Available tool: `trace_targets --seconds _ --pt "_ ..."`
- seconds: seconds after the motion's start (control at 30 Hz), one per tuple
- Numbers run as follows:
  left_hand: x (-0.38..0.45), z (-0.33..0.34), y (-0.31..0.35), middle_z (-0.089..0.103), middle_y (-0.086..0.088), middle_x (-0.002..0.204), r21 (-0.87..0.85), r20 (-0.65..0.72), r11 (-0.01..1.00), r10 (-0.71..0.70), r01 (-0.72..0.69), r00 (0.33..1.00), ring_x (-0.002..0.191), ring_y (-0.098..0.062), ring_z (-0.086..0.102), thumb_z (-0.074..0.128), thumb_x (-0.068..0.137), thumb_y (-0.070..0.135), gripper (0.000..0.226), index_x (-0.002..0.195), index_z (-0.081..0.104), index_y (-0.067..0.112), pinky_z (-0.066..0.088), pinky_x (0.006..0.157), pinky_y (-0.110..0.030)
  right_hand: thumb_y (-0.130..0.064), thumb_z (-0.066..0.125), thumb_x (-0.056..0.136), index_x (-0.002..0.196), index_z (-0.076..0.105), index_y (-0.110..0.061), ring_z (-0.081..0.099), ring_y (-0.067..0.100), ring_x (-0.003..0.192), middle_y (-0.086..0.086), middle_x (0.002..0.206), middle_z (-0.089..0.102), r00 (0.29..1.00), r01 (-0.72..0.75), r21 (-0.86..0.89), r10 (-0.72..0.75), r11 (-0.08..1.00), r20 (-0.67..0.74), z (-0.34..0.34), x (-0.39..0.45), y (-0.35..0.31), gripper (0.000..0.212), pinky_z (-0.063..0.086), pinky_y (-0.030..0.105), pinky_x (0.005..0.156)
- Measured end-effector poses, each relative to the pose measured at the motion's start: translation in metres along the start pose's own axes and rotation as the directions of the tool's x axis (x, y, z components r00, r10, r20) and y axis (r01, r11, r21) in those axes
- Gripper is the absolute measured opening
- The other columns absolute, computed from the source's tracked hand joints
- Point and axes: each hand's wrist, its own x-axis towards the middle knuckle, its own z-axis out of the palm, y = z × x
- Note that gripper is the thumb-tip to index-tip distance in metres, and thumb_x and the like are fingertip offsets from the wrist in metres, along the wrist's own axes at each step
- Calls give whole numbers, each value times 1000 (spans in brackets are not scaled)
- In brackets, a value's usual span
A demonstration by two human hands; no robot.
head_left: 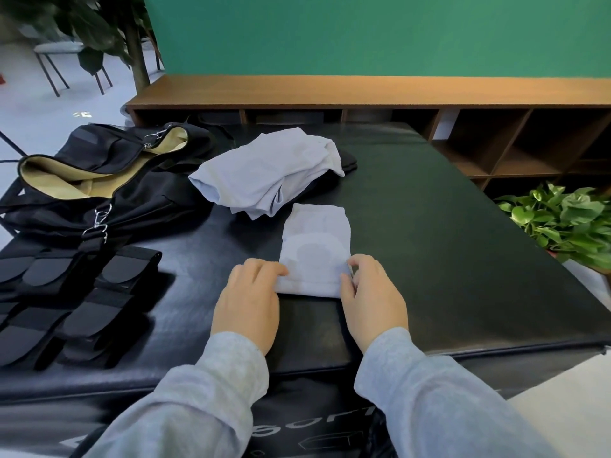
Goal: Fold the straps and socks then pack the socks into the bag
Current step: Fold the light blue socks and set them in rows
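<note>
Lying flat on the black mat (429, 226), the pale sock (315, 246) runs its long axis away from the person, near end pinched by the left hand (248, 302) and right hand (372, 299), fingers curled on its 2 corners. Beyond it sits a crumpled sock pile (267, 173); left of that the open bag (109, 180), with folded straps (76, 299) nearer. Bare mat lies right of the sock.

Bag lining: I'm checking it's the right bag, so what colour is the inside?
Beige lining inside the black bag, head view.

folded straps (66, 302) cut off at left edge, black cloth (347, 160) mostly hidden under pale socks (267, 170)
</note>
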Motion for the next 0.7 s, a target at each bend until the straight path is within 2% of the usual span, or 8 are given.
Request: trace_targets --seconds 0.07,0.13,0.23,0.27,0.43,0.53,0.6,0.7 --pt "-3 6 -2 60 3 96 24 -55 968 251 -250 966 89 -17 48 45 75 3 31 96 61 19 40 70 -29 -19 41 97 128 44 -26 42 10 99 -9 119 42 998 58 -59 -60 997 -21 3 -1 2 31 34 25 67" --pt "-3 9 -2 63 8 95 24 8 933 359 -359 933 91 -12 49 41 76 13 31 95 64 22 34 77 -25 -10 44 94 130 47 -24 34 11 114 -9 130 39 990 134 -86 -137 987 -38 6 -1 4 38 36 23 74" --pt "-2 9 -1 63 15 93 0 48 951 310 -310 949 92 -6 49 39 80 24 31 96 65 26 36 80 -23 -18 43 96 134 46 -22 23 10 132 -10 141 37 985 167 -84 -169 982 -19 7 -1 4 39 26 25 100" --pt "-3 9 0 62 16 93 1 44 956 294 -294 955 93 -5 48 39 80 26 30 96 65 27 37 79 -24 -23 41 97 134 45 -23 21 10 134 -11 140 38 986 167 -100 -168 981 -6 7 -1 4 38 22 24 103" --pt "-3 8 1 57 18 94 15 29 986 165 -165 986 96 -4 46 36 82 38 29 94 61 28 29 85 -23 -35 42 94 106 58 -27 35 9 110 -15 110 53 978 200 -154 -205 968 -21 6 -2 3 22 22 21 87" --pt "-1 6 2 52 19 108 40 93 997 60 -64 994 116 -8 43 27 81 54 45 105 56 29 20 95 -22 -39 41 93 91 61 -29 38 8 97 -16 95 55 961 275 -144 -276 951 15 5 -5 2 23 19 20 83" --pt "0 5 5 42 19 130 92 181 996 -15 -2 983 136 -9 21 16 75 66 66 120 48 30 11 110 -30 -46 32 89 86 62 -29 40 6 90 -16 87 57 936 352 -97 -350 931 37 4 -8 1 35 22 20 83" --pt "3 4 8 18 20 149 155 285 987 -78 35 955 142 -8 -8 5 64 74 87 137 31 33 -2 116 -40 -49 24 83 85 64 -28 41 4 84 -17 81 57 909 415 -11 -415 910 33 6 -10 2 45 23 19 79"
